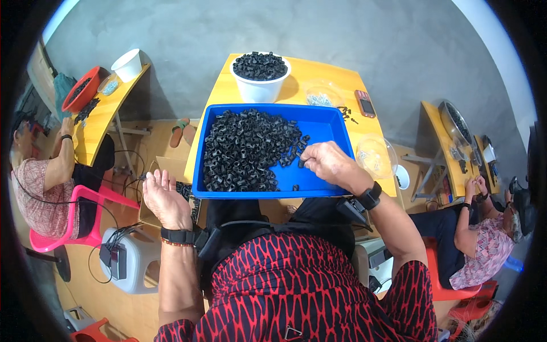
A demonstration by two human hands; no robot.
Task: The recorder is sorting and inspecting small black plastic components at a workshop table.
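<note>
A blue plastic tray sits at the table's near edge, its left and middle heaped with small black plastic parts. My right hand reaches over the tray's right side, with thumb and fingers pinched at a small black plastic part beside the pile's edge. One loose part lies apart near the front wall. Out to the left of the tray, my left hand is turned palm up with its fingers apart, and nothing shows in it. Below it stands a cardboard box with more black parts.
Behind the tray, a white bucket brims with black parts on the yellow table. To the right are a clear dish of small metal pieces, a phone and a clear lid. Two people work at side tables.
</note>
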